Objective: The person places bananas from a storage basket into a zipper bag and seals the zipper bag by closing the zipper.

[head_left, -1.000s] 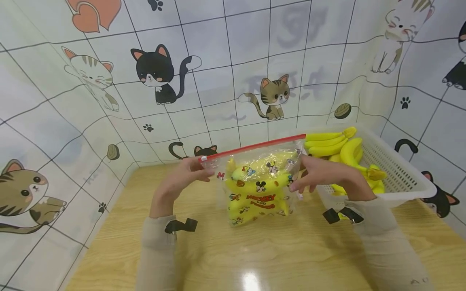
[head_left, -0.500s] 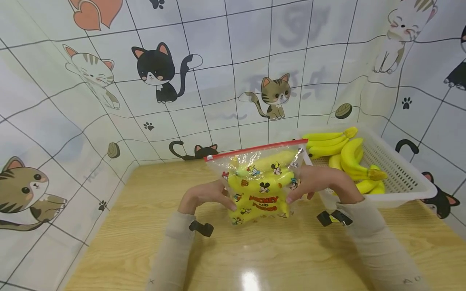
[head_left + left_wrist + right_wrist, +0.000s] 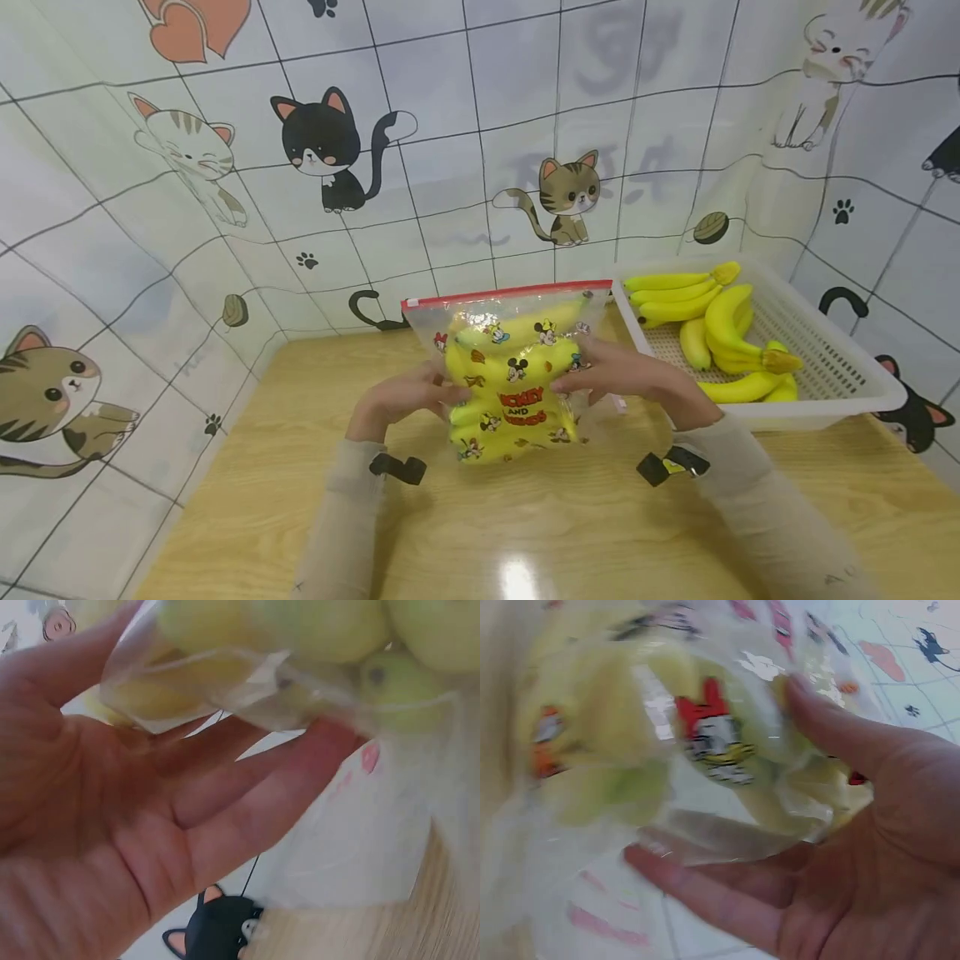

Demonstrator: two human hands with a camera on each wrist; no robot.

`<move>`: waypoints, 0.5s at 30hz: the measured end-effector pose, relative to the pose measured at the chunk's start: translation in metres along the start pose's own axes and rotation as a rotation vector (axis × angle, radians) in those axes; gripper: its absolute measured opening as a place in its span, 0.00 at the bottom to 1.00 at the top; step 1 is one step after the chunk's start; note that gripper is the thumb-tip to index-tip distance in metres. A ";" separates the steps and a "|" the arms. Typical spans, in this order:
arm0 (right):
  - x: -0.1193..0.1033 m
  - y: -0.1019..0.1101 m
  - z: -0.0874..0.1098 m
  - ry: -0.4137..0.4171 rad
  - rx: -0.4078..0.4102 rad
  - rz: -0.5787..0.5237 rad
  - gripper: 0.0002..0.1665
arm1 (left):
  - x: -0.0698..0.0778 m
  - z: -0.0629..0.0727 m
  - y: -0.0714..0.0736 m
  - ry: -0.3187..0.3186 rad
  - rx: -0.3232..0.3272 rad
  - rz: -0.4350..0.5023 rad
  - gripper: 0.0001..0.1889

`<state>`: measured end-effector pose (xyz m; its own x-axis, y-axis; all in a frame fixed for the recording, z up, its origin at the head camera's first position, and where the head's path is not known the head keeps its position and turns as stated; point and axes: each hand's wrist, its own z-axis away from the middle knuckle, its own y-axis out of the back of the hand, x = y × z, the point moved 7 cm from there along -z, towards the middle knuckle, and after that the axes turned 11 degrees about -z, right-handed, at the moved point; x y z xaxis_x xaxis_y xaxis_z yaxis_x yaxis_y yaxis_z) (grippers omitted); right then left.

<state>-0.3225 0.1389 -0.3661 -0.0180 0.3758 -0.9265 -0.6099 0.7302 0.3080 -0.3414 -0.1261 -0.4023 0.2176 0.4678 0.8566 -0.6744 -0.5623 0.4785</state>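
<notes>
Centrally, one clear plastic bag (image 3: 517,387), printed with small cartoon figures and red lettering, edged along the top with a red strip (image 3: 510,294) bearing a white slider (image 3: 411,303) at its left end; contents, yellow bananas (image 3: 525,329). Location: between two bare hands, over a light wood-grain table (image 3: 232,508); whether its lower edge touches the tabletop cannot be told. Left hand (image 3: 402,395): holding the bag's left side below the strip, thumb and fingers spread to either side of the plastic. Right hand (image 3: 626,372): holding the opposite side likewise, thumb on the printed front, fingers behind. Both grips wide, the filled bulk lying between them, the strip above and free of both. To the right, one white perforated plastic basket (image 3: 825,379) containing further yellow bananas (image 3: 727,321), its near left corner partly behind the right forearm. Differences: a second ago the left hand was at the bag's upper left corner, by the slider; now it sits lower on the side. Compared with half a second ago, bag and right hand have shifted left, and the strip's right end no longer overlaps the basket's bananas.
</notes>
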 end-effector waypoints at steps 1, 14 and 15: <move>0.000 -0.002 -0.004 0.007 0.015 -0.033 0.69 | -0.003 0.003 0.004 0.009 0.020 -0.002 0.26; -0.011 -0.048 -0.052 0.123 0.164 -0.288 0.65 | -0.046 0.057 0.057 0.138 0.224 -0.028 0.38; -0.014 -0.051 -0.057 0.137 0.172 -0.317 0.63 | -0.049 0.061 0.061 0.136 0.240 -0.027 0.39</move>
<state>-0.3359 0.0639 -0.3817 0.0373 0.0447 -0.9983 -0.4603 0.8875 0.0225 -0.3502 -0.2249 -0.4035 0.1256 0.5632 0.8167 -0.4795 -0.6862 0.5470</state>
